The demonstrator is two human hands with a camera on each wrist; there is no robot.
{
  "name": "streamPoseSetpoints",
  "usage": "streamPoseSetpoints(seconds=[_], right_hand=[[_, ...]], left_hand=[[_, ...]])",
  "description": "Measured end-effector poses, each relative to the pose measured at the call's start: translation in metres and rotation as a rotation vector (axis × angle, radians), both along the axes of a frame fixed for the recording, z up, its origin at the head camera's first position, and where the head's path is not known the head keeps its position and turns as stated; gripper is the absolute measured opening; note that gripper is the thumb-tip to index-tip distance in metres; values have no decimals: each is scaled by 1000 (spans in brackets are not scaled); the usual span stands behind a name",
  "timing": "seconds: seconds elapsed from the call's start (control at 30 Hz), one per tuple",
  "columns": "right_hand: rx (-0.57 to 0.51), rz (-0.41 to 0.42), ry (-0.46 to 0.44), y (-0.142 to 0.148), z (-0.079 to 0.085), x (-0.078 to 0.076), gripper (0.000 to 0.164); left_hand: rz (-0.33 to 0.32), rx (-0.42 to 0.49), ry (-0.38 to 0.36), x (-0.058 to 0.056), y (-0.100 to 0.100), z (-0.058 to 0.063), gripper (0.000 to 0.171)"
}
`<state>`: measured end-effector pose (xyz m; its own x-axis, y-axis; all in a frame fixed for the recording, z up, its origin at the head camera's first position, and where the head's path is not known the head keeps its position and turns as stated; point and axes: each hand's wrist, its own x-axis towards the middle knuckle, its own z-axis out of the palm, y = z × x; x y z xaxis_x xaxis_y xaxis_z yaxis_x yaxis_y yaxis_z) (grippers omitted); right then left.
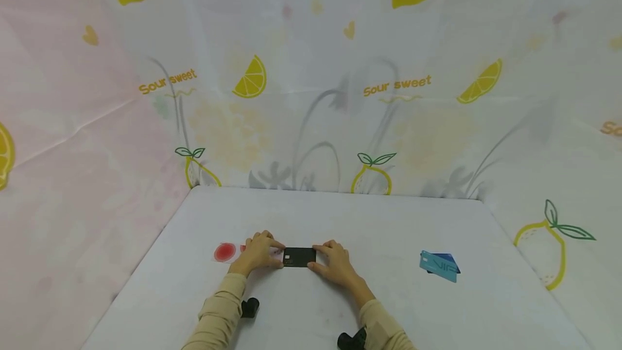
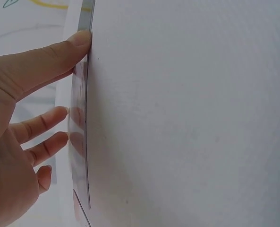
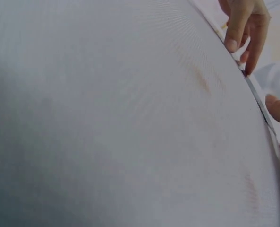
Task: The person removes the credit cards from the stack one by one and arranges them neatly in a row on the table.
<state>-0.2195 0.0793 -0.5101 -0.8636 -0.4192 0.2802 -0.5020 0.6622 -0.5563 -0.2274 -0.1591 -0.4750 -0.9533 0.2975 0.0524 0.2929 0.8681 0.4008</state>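
Note:
A black card (image 1: 299, 257) with a small chip mark lies flat on the white table between my hands. At its left end, my left hand (image 1: 257, 254) grips the card's near and far corners with thumb and fingertip. Facing it, my right hand (image 1: 336, 264) holds the right end in the same way. In the left wrist view the left thumb (image 2: 76, 45) touches the edge of the row of cards, seen nearly edge-on. Beneath the left hand a pale card (image 1: 276, 253) shows only partly. In the right wrist view the right thumb (image 3: 279, 111) is beside the card's edge.
Left of my left hand lies a card with a red disc (image 1: 225, 252). Farther right, a light blue card (image 1: 439, 266) overlaps a dark blue card (image 1: 448, 257). The white table (image 1: 340, 209) ends at a lemon-printed cloth backdrop (image 1: 311, 123). Black devices (image 1: 250, 308) sit at my wrists.

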Motion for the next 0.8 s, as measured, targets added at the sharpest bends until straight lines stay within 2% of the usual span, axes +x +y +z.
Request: streamPoseSetpoints(seconds=[0.17,0.33,0.43,0.53,0.67,0.8], right_hand=[[-121,15,-1,7,2,0,47],[-230,48,77,16,3,-3,42],[-251,65,91,22,3,-5,38],[-250,65,52,29,8,-5,39],[-243,43,-8,41,16,-3,42],[-232,34,-12,52,21,0,42]], left_hand=[[2,44,4,-1,1,-1,49],[-34,108,58,-3,12,-3,50],[-71,144,97,-4,23,-3,49],[-112,178,129,-7,37,-2,50],[-161,188,137,-11,54,2,52],[-193,163,124,-14,69,5,54]])
